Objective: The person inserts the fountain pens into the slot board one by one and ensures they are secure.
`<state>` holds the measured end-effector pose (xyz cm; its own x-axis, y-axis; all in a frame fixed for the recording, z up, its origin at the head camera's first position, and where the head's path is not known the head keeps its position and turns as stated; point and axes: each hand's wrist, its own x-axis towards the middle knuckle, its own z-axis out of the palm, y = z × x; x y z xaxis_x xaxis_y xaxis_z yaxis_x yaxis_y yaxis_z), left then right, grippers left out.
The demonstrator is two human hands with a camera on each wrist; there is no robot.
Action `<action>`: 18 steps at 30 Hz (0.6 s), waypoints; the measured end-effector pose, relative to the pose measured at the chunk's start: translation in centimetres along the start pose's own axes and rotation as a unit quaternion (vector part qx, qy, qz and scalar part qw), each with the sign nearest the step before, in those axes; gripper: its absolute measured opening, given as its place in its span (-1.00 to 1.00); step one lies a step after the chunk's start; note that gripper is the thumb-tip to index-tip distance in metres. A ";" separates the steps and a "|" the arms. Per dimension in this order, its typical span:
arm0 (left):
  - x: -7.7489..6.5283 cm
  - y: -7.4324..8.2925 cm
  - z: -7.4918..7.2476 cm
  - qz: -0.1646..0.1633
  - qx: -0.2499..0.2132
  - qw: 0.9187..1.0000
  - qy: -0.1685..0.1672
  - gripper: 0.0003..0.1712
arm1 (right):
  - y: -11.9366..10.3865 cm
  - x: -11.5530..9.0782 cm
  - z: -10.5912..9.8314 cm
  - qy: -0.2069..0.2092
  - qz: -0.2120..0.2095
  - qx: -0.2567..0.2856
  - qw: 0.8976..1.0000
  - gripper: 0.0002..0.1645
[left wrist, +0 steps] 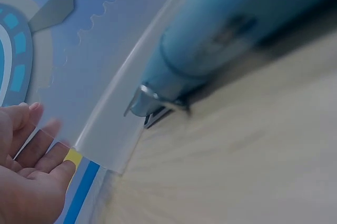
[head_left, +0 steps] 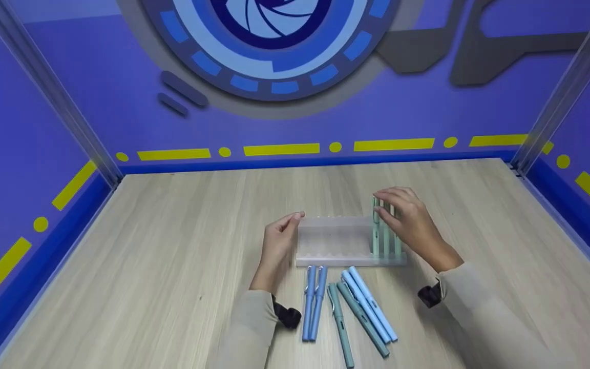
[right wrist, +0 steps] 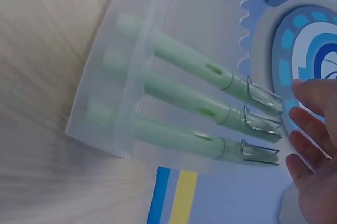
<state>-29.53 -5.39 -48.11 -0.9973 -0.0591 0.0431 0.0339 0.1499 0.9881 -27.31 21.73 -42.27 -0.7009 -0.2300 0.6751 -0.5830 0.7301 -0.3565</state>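
Pale green pens, three in number, are being held upright in the right end of a clear rack, and over their capped tops the right hand is being held palm inward, with its fingers bent in a loose arc and its thumb set apart from them. No pen is being gripped there, the spread being moderately wide; whether a fingertip is touching the leftmost cap cannot be told. At the opposite end, the rack's upper left corner is being pinched by the left hand, whose thumb and fingers are being kept close together, with the wrist raised and the forearm being angled inward from below. The right forearm is being slanted in from the lower right. In front of the rack, two medium blue pens are being left side by side near the left wrist; next to them two darker green pens are being seen lying aslant, then two light blue pens. Everything is being supported by a wood-grained table, which is being enclosed by purple-blue walls marked in yellow.
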 end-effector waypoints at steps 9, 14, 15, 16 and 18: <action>0.0 0.0 -0.2 -0.002 0.000 1.000 -0.003 -0.63 | -1.5 -1.8 0.0 -0.024 0.045 0.096 0.994 -0.72; 0.0 0.0 -0.2 -0.011 -0.006 1.000 -0.006 -0.63 | -2.2 -3.0 0.1 -0.087 0.096 0.127 0.983 -0.72; 0.0 0.0 -0.2 -0.015 -0.009 1.000 -0.007 -0.64 | -2.3 -3.2 0.2 -0.098 0.104 0.130 0.981 -0.72; 0.0 0.0 -0.2 -0.013 -0.010 1.000 -0.007 -0.63 | -2.4 -3.4 0.2 -0.109 0.111 0.135 0.979 -0.72; 0.1 0.0 -0.1 -0.014 -0.012 1.000 -0.008 -0.63 | -2.5 -3.9 0.4 -0.130 0.120 0.142 0.974 -0.72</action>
<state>-29.59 -5.52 -48.12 -0.9988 -0.0475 0.0142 0.0082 0.1252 0.9921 -23.30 20.55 -44.22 -0.8894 -0.2575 0.3777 -0.4546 0.5837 -0.6728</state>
